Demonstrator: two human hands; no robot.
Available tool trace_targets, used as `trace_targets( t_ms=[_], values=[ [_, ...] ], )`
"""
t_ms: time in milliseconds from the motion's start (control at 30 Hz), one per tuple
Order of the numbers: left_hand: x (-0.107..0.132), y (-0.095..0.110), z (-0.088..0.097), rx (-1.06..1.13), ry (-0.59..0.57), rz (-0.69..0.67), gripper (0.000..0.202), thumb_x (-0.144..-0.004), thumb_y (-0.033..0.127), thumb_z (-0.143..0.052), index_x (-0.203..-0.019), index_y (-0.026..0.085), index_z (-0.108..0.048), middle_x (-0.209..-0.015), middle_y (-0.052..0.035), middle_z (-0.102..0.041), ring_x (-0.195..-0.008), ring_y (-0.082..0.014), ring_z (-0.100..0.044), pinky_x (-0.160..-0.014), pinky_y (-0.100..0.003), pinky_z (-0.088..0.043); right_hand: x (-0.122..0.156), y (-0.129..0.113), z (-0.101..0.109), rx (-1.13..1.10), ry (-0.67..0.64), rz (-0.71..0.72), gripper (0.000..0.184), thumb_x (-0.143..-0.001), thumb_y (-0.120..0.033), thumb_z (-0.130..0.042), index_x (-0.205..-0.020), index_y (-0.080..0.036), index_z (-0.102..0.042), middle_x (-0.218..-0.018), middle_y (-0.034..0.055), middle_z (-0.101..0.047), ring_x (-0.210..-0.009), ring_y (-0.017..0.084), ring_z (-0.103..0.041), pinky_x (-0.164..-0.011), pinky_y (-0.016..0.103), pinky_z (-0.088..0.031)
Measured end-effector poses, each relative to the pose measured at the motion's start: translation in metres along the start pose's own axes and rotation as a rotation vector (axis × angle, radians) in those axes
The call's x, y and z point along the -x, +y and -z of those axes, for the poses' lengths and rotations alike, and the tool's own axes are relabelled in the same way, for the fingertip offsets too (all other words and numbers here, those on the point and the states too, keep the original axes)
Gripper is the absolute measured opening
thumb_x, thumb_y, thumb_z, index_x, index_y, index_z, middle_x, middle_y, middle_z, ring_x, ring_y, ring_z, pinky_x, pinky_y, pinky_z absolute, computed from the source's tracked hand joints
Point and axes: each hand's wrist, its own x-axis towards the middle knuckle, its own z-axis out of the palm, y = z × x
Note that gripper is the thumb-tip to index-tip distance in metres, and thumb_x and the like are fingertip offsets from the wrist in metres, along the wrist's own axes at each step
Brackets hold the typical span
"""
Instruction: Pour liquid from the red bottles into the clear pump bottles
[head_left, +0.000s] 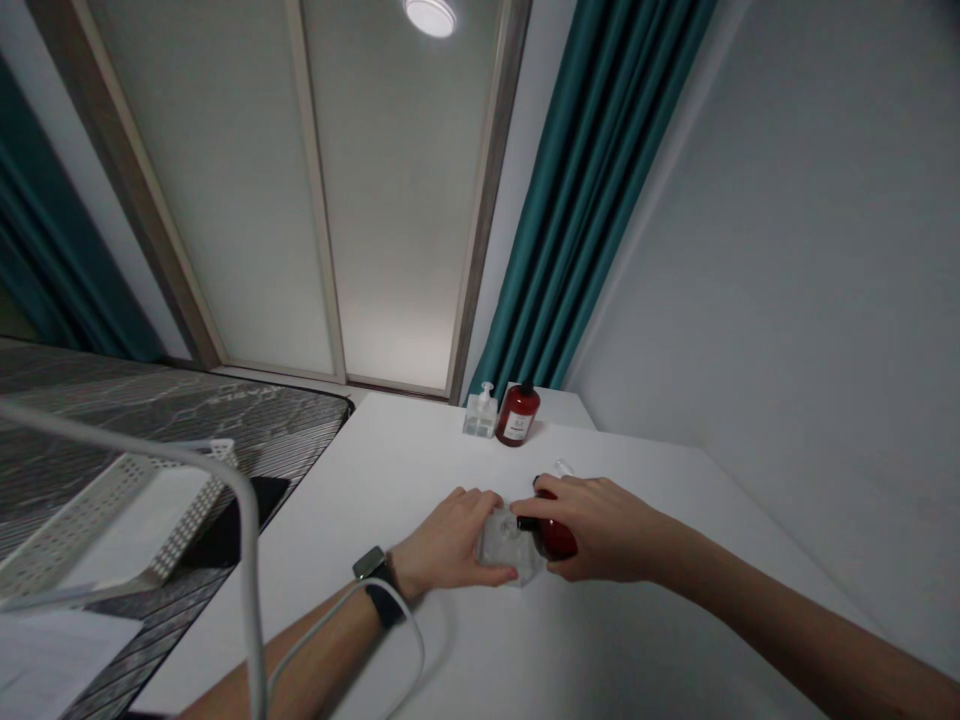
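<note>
My left hand [450, 545] grips a clear plastic bottle [501, 547] that lies low on the white table [390, 460], its shape partly hidden by my fingers. My right hand [604, 528] wraps over a dark red bottle [559, 538], and its black nozzle points toward the clear bottle, almost touching it. A small clear part [563, 467] shows beyond my right fingers. Farther back stand a clear pump bottle [480, 415] and a dark red pump bottle with a white label [517, 415], both upright.
A white perforated tray [127, 520] and a black flat object [232, 520] rest on a grey patterned surface [150, 410] left of the table. A white curved lamp arm [247, 560] crosses the left foreground. A white wall [750, 300] bounds the right.
</note>
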Motion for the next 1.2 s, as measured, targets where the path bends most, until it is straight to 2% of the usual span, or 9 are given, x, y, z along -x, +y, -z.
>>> trace_targets(
  t_ms=[1200],
  values=[
    [0.0005,-0.0001,0.0032,0.016,-0.022,0.003,0.057,-0.071,0.052,-0.079,-0.108,0.020,-0.050,-0.109,-0.0087,-0.067,-0.096,-0.0306,-0.063,-0.085,-0.039,-0.045,-0.0008,0.0001,0.0010,0.020,-0.003,0.017,0.049,-0.078,-0.032,-0.068,-0.126,-0.036,-0.057,-0.102,0.0049,-0.062,-0.083,0.024,-0.064,-0.065,0.030,-0.037]
  ],
)
